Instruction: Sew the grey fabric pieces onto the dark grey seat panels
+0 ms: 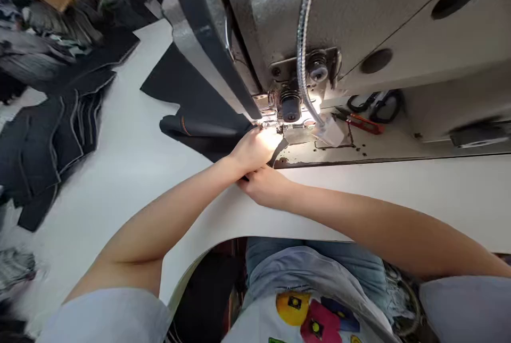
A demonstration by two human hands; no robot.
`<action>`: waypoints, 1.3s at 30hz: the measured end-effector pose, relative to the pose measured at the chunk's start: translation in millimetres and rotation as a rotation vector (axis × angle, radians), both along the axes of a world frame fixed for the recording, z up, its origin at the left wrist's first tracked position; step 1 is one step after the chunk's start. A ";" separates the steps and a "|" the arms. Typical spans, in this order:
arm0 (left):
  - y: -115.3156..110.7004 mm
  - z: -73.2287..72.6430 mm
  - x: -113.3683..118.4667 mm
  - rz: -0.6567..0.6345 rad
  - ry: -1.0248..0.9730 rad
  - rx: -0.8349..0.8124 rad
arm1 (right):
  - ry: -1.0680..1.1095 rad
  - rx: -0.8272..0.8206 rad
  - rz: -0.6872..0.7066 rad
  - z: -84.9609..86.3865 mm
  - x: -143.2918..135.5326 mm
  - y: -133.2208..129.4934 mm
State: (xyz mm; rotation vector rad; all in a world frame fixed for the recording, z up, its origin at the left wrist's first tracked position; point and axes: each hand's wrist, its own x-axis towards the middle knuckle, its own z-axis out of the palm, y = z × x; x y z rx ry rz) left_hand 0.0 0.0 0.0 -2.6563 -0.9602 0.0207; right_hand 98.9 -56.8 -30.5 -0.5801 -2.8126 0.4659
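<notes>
Dark fabric (199, 103) with a short orange stitch line lies under the head of a sewing machine (359, 13). My left hand (257, 147) is closed on the fabric right in front of the lit presser foot (271, 119). Just below and touching it, my right hand (265, 186) grips the near edge of the same fabric. Most fingertips of both hands are hidden by the hands themselves and by the cloth. A black strip (215, 40) runs down from above to the needle area.
Black scissors (385, 106) and a red-handled cutter (365, 124) lie on the machine bed at right. A flexible metal lamp neck (305, 29) hangs in front of the head. Stacked dark fabric pieces (59, 135) sit on the white table (147, 173) at left.
</notes>
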 end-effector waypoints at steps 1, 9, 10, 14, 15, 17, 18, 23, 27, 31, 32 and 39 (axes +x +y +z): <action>-1.3 -0.2 2.3 0.026 0.013 -0.006 | 0.000 -0.020 0.002 -2.4 -4.7 0.4; 0.5 -4.2 2.5 0.010 0.038 0.006 | 0.069 -0.046 0.032 -4.5 -9.8 3.7; 0.9 -4.0 0.1 -0.016 0.026 0.016 | 0.064 -0.050 0.058 -2.2 -6.9 4.3; -0.5 -0.7 -12.6 -0.131 -0.046 0.097 | 0.042 -0.087 0.176 4.3 1.0 6.2; -0.8 0.0 -16.0 -0.125 -0.066 0.131 | 0.038 -0.085 0.179 4.6 1.2 6.3; -0.1 0.4 -22.4 -0.078 -0.100 0.203 | 0.041 -0.058 0.155 3.7 -1.2 6.2; 0.8 0.2 -24.9 -0.056 -0.113 0.231 | 0.044 -0.043 0.136 3.1 -3.6 6.2; 6.9 -1.7 -28.2 -0.048 -0.139 0.232 | -0.010 -0.042 0.051 4.0 -20.5 8.2; 9.4 -0.5 -23.8 -0.083 -0.149 0.219 | -0.037 -0.040 0.032 6.0 -28.7 10.1; 12.2 1.3 -18.9 -0.129 -0.134 0.207 | -0.008 -0.067 0.012 4.8 -31.2 10.6; 13.1 1.7 -18.4 -0.140 -0.131 0.210 | -0.010 -0.078 0.002 4.6 -32.1 10.9; 15.0 3.5 -22.1 -0.190 -0.154 0.239 | -0.018 -0.206 -0.054 8.2 -40.5 14.9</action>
